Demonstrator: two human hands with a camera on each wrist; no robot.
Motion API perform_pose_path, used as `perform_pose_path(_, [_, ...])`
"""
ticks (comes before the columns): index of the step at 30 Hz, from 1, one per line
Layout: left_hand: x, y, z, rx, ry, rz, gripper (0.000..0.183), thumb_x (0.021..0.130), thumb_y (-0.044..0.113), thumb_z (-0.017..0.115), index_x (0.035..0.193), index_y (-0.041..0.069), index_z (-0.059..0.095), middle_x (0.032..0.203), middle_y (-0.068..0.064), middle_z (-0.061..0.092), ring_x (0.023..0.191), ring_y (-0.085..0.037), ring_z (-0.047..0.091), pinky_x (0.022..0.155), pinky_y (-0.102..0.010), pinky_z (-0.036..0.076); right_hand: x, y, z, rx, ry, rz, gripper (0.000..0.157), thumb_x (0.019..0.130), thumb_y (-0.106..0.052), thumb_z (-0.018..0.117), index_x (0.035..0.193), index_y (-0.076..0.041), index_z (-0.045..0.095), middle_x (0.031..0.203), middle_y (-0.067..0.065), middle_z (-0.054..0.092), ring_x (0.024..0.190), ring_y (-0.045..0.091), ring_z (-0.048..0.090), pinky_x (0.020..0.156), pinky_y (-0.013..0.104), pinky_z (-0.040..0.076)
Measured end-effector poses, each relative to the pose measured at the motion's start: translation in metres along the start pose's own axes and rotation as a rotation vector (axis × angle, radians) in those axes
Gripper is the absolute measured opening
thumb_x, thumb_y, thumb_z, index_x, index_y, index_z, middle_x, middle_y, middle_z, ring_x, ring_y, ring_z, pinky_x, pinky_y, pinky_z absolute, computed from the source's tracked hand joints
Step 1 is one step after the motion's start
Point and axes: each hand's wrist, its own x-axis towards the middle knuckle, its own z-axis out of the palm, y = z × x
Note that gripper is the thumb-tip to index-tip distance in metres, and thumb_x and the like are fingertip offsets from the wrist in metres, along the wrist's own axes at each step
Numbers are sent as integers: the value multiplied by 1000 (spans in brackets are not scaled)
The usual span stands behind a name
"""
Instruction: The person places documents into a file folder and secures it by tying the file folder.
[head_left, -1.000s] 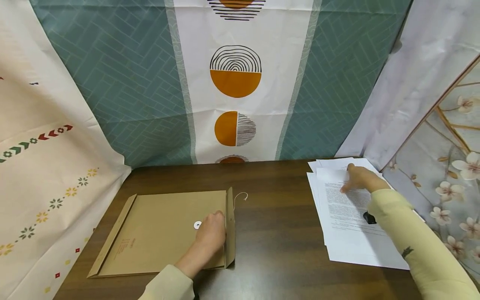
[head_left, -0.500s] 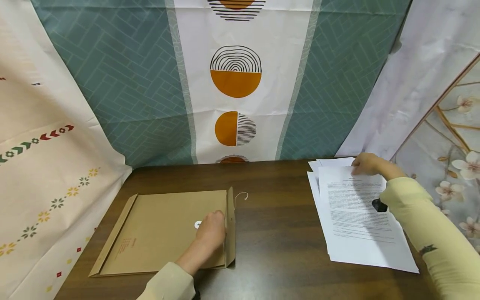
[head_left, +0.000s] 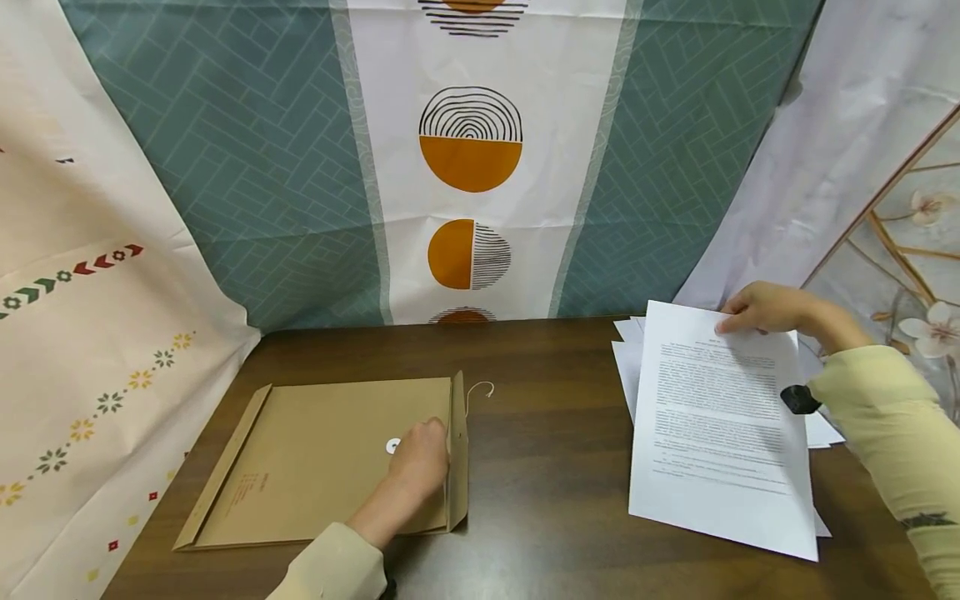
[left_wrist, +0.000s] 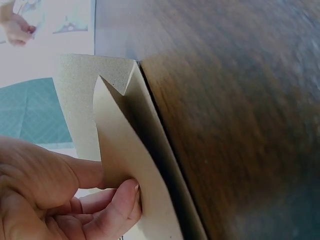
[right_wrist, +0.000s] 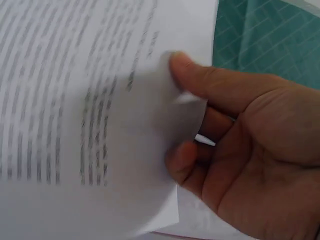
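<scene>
A brown kraft document envelope (head_left: 322,450) lies flat on the table, its flap side facing right. My left hand (head_left: 422,457) pinches the front panel's edge near the flap. In the left wrist view that panel (left_wrist: 122,145) stands lifted from the back layer, leaving a dark gap at the mouth. On the right, my right hand (head_left: 768,308) holds a printed sheet of paper (head_left: 712,442) by its top edge, thumb on the printed face. The right wrist view shows the sheet (right_wrist: 60,115) curving away from the fingers. More papers (head_left: 628,358) lie beneath it, mostly hidden.
A thin white string (head_left: 480,387) trails from the flap onto the dark wooden table (head_left: 540,467). A white button (head_left: 392,446) sits on the envelope by the left hand. Patterned cloths (head_left: 300,208) hang behind the table and at both sides.
My right hand has taken hold of the top printed sheet, raised it off the pile and tilted it toward me. My left hand stays in place at the envelope.
</scene>
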Motion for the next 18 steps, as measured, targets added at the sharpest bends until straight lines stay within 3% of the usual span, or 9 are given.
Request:
perform_pose_path(5, [1, -1, 0, -3, 0, -2, 10, 79, -14, 63, 78, -5, 58, 74, -24, 65, 70, -38, 69, 57, -45, 55, -6, -8, 0, 97, 18, -13, 22, 99, -24, 69, 93, -3, 67, 68, -2, 40, 63, 13, 43, 62, 29, 34])
perform_pose_path(18, [-1, -2, 0, -9, 35, 18, 11, 78, -13, 63, 75, -4, 57, 70, -22, 64, 66, -37, 68, 53, -43, 53, -4, -5, 24, 332, 6, -76, 23, 102, -18, 65, 98, 4, 64, 74, 1, 57, 54, 13, 42, 51, 32, 38])
